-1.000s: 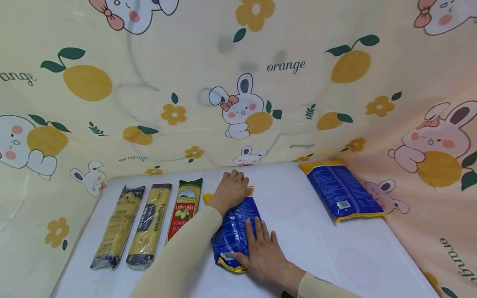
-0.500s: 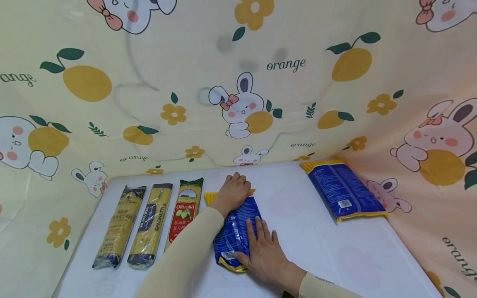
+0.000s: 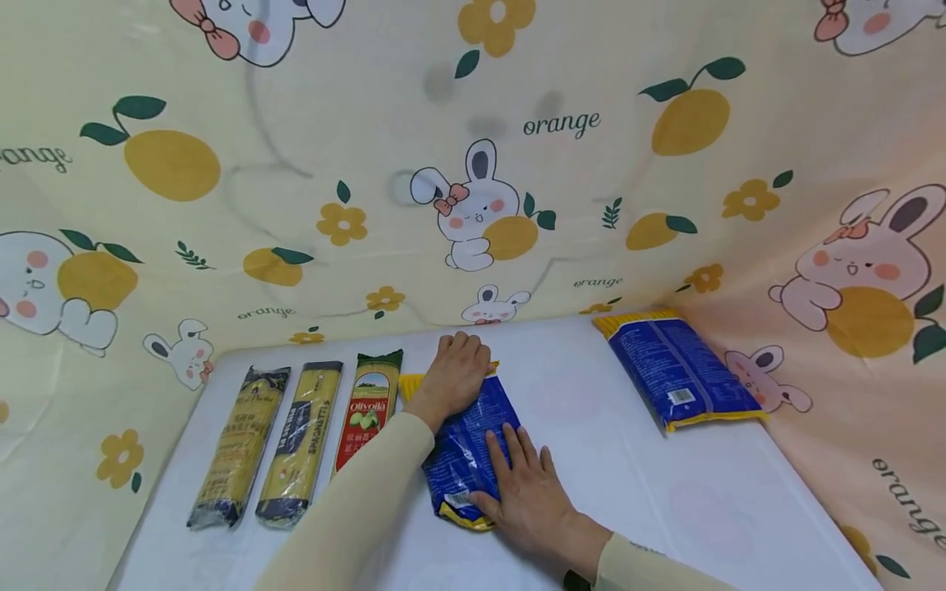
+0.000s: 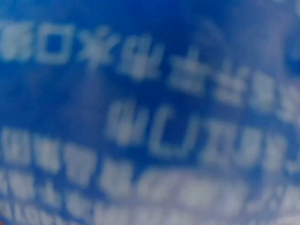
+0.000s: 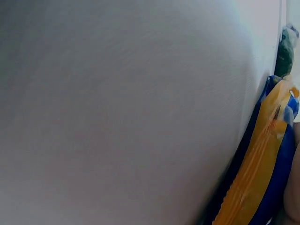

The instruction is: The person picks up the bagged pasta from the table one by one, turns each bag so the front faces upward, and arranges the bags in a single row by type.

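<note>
A blue plastic packet with yellow ends (image 3: 473, 443) lies on the white table in the head view. My left hand (image 3: 454, 373) grips its far end, the fingers curled over the top edge. My right hand (image 3: 528, 497) rests on the packet's near right side, fingers straight and spread. Blurred white print on the blue packet (image 4: 140, 108) fills the left wrist view. In the right wrist view, the yellow-and-blue edge of the packet (image 5: 262, 159) runs down the right side. What lies under my left hand is hidden.
Left of the packet lie a red-and-green Olivoilà pasta pack (image 3: 369, 402), a spaghetti pack (image 3: 299, 443) and another long pasta pack (image 3: 240, 447). A second blue packet (image 3: 676, 369) lies at the far right of the white table (image 3: 628, 509). A printed cloth (image 3: 355, 148) hangs behind.
The head view has shifted slightly. Both hands keep their places on the blue packet, and the other packs have not moved.
</note>
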{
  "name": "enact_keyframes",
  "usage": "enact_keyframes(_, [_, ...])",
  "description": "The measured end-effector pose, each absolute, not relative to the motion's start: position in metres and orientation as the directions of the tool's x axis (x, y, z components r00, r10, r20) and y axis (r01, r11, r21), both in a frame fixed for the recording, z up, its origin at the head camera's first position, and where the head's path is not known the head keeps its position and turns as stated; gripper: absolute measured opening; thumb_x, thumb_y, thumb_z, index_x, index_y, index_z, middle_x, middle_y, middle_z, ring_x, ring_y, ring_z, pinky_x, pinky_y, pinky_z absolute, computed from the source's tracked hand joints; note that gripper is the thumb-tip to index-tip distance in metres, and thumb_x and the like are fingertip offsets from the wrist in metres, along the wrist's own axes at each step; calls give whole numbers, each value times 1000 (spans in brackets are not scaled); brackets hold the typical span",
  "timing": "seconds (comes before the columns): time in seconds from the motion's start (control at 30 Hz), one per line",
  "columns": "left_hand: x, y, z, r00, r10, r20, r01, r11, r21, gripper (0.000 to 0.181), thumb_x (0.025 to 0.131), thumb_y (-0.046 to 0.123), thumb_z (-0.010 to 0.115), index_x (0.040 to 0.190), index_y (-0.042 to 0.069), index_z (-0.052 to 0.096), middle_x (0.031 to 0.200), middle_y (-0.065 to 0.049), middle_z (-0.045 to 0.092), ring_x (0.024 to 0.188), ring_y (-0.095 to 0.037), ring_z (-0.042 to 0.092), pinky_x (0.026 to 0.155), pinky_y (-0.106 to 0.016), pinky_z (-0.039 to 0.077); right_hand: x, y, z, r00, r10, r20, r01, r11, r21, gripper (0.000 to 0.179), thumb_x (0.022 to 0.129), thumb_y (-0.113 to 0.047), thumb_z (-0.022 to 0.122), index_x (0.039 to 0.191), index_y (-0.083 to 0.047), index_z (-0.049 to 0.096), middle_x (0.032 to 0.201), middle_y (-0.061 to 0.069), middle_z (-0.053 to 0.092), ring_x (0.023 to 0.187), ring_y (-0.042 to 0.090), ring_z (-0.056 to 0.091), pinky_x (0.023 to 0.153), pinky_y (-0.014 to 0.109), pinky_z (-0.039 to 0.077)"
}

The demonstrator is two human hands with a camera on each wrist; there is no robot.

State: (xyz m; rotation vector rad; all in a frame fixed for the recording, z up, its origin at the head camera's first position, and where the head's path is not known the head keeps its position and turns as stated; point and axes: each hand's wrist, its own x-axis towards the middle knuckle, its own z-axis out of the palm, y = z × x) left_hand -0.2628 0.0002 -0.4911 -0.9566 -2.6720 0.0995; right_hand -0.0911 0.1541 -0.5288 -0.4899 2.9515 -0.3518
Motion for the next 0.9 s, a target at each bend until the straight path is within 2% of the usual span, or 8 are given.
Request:
enact_keyframes(0.13, [-262, -5, -481, -739, 604, 298, 593, 793, -136, 30, 114, 34, 45, 115, 9, 61, 113, -8, 61, 113, -29, 51, 99, -47, 41, -96, 161, -526, -935, -355, -26, -339, 911, -236, 86, 104, -69, 44, 166, -10, 32, 171, 25, 27, 158, 48, 24, 117, 72, 31])
enact_keyframes(0.23, [-263, -9, -474, -731, 589, 345, 590, 799, -113, 28, 113, 32, 47, 112, 8, 60, 113, -9, 60, 112, -30, 51, 98, -47, 40, -100, 167, -522, -925, -372, 74, -379, 897, -227, 75, 107, -60, 48, 161, -6, 43, 165, 25, 38, 155, 47, 33, 116, 68, 36])
enact_keyframes(0.37, [-265, -16, -465, -730, 558, 394, 578, 812, -79, 26, 113, 30, 47, 109, 8, 59, 112, -10, 60, 110, -30, 50, 95, -47, 39, -107, 178, -516, -887, -379, 263, -429, 888, -167, 54, 109, -39, 57, 146, 0, 58, 148, 21, 59, 141, 41, 53, 109, 60, 47])
enact_keyframes(0.5, [-265, -24, -457, -745, 535, 399, 572, 820, -31, 25, 113, 31, 47, 109, 9, 58, 113, -10, 58, 111, -30, 48, 97, -47, 38, -113, 189, -515, -830, -374, 414, -436, 898, -62, 39, 103, -26, 67, 130, 2, 65, 128, 18, 68, 121, 37, 64, 98, 55, 55])
enact_keyframes(0.63, [-264, -31, -454, -744, 519, 421, 573, 820, 2, 24, 113, 29, 48, 110, 8, 59, 111, -10, 56, 111, -31, 47, 98, -47, 38, -115, 200, -515, -806, -340, 484, -399, 917, -20, 35, 98, -27, 75, 117, 1, 65, 113, 16, 68, 109, 37, 64, 94, 55, 52])
enact_keyframes(0.8, [-263, -38, -455, -705, 511, 492, 597, 802, 22, 21, 112, 23, 50, 107, 5, 59, 107, -12, 57, 107, -33, 48, 93, -49, 37, -116, 210, -517, -824, -308, 475, -342, 939, 15, 37, 96, -35, 77, 104, -1, 65, 104, 16, 67, 105, 39, 61, 96, 61, 47])
enact_keyframes(0.9, [-261, -40, -455, -706, 513, 489, 600, 800, 28, 22, 113, 25, 48, 108, 6, 59, 107, -11, 56, 108, -33, 47, 93, -48, 36, -115, 211, -519, -824, -321, 467, -346, 938, 35, 36, 96, -35, 76, 94, -2, 64, 98, 15, 66, 101, 38, 60, 94, 62, 46])
